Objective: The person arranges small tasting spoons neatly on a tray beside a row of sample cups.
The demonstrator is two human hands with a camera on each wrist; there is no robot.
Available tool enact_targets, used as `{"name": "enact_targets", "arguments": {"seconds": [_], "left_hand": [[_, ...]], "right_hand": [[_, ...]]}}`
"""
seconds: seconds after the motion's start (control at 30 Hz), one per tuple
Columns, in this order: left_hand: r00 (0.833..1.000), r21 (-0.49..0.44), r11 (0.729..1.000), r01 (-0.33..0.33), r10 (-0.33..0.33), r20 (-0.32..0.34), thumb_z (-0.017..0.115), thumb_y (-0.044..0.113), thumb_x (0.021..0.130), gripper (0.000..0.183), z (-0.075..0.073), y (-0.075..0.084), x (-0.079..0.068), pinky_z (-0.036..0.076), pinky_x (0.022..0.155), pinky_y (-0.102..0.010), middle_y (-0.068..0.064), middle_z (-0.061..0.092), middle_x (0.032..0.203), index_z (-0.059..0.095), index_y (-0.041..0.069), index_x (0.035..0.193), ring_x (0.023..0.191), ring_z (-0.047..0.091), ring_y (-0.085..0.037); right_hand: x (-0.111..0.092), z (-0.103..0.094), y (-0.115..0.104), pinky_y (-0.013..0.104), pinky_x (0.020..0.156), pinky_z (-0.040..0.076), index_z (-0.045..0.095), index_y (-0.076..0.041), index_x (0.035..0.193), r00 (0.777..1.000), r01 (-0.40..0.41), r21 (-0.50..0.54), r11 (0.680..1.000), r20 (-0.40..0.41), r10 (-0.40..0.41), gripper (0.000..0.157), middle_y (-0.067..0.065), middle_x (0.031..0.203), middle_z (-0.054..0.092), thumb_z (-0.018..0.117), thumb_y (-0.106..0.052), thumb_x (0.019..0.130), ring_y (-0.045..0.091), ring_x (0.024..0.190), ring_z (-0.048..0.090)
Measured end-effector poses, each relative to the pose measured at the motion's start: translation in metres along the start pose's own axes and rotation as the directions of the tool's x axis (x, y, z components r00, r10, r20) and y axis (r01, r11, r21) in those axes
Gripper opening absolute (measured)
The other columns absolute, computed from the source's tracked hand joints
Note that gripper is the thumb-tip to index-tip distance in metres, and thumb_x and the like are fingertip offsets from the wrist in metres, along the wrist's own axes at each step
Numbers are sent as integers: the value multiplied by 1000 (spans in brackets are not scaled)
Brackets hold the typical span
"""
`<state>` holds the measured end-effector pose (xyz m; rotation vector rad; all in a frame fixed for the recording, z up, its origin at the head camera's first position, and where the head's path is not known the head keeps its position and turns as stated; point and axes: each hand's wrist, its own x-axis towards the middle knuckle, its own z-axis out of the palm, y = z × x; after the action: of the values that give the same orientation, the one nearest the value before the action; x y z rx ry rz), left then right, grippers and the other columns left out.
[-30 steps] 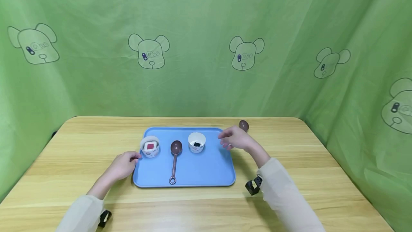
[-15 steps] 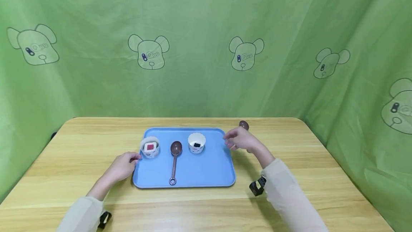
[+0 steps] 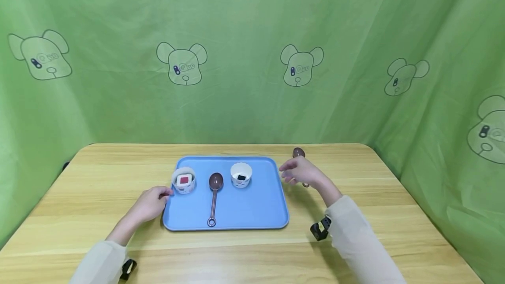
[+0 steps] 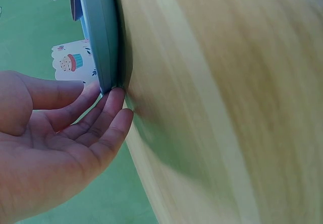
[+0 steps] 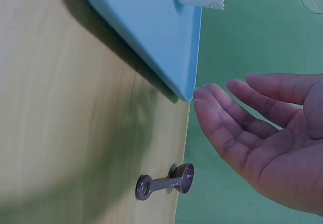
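My left hand [image 3: 150, 202] is at the left edge of a blue tray [image 3: 252, 209], its fingertips touching the rim's side and its thumb over it. My right hand [image 3: 303, 171] hovers just off the tray's right edge, fingers loosely bent around nothing. On the tray, a paper baking cup [image 3: 187, 190] at the left holds a white block with a red patch [image 3: 183, 180]. A brown measuring spoon [image 3: 215, 181] lies in the middle. Another paper cup [image 3: 240, 183] beside it has a black piece [image 3: 242, 177] inside.
A second brown measuring spoon [image 5: 185, 177] lies on the wooden table [image 3: 221, 260] right of the tray, partly hidden by my right hand in the head view. A green curtain [image 3: 244, 113] with bear drawings hangs behind the table.
My right hand has drawn back to the right, from over the tray's right edge to just outside it. The left hand, tray and cups have stayed put.
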<state>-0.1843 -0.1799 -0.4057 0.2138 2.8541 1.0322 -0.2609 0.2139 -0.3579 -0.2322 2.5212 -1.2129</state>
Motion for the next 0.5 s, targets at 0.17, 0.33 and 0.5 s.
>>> {"name": "enact_targets", "arguments": {"seconds": [0.17, 0.33, 0.5], "left_hand": [[1000, -4, 1000, -1, 1, -2, 45, -2, 89, 26, 1, -1, 0, 39, 93, -54, -29, 55, 112, 57, -12, 109, 110, 47, -46], [1000, -9, 1000, 4, -4, 1, 45, -1, 89, 26, 2, -1, 0, 39, 93, -54, -29, 55, 112, 56, -12, 109, 110, 46, -46], [1000, -9, 1000, 6, -6, 3, 45, -2, 89, 25, 1, 0, 0, 39, 92, -54, -29, 55, 111, 56, -12, 109, 110, 47, -46]], "right_hand": [[0, -3, 5, 39, 72, 54, 53, 16, 112, 1000, -21, 6, 1000, -2, 21, 30, 26, 97, 60, 51, 3, 85, 30, 81, 62], [0, -6, 10, 39, 73, 54, 51, 17, 113, 1000, -20, 20, 1000, 6, 20, 30, 29, 99, 58, 50, 3, 85, 32, 83, 61], [-1, -8, 13, 39, 73, 54, 50, 18, 113, 1000, -25, 24, 999, -4, 25, 30, 30, 102, 57, 49, 4, 86, 33, 84, 61]]}}
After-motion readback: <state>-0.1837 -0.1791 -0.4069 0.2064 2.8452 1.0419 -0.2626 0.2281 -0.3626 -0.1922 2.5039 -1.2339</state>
